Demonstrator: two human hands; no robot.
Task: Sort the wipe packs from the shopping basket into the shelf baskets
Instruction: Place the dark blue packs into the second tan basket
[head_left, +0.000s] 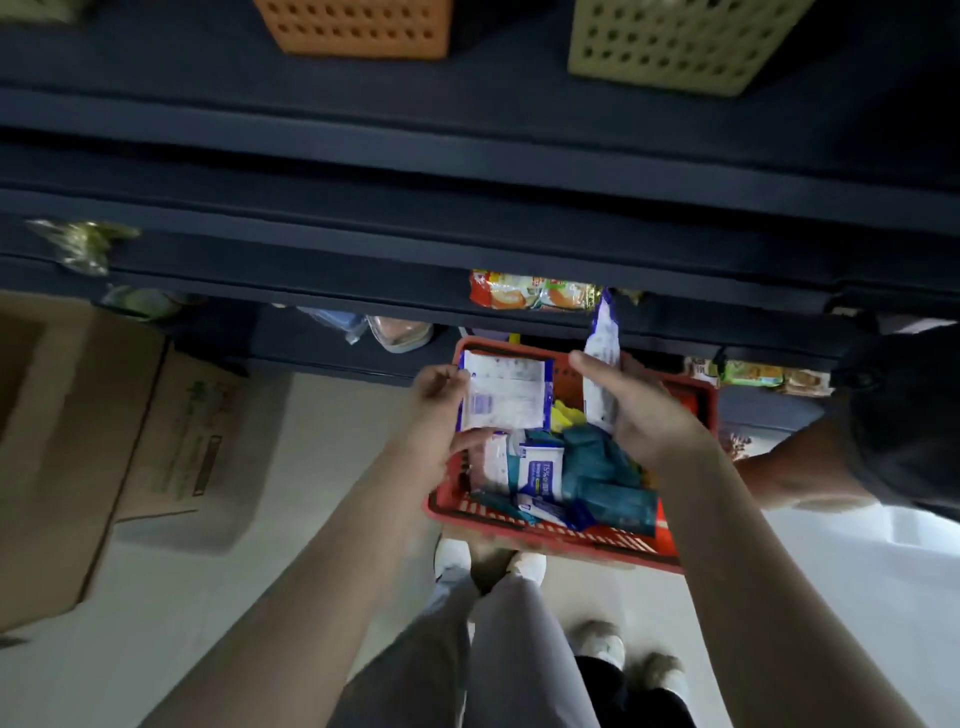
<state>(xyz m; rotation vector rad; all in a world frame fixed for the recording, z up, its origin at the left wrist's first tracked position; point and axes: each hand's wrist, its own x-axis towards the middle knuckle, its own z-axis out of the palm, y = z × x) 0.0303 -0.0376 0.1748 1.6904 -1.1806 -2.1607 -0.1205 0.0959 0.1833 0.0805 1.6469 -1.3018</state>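
Note:
A red shopping basket sits low in front of me, holding several wipe packs: teal ones and a small white-and-blue one. My left hand grips the left edge of a flat white-and-blue wipe pack above the basket. My right hand holds a second white-and-blue wipe pack upright, seen edge-on. An orange shelf basket and a pale green shelf basket stand on the dark shelf at the top.
Dark shelf rails cross the view, with snack packets on a lower shelf. Cardboard boxes stand at left. Another person is at right, their arm reaching toward the red basket. Feet show below.

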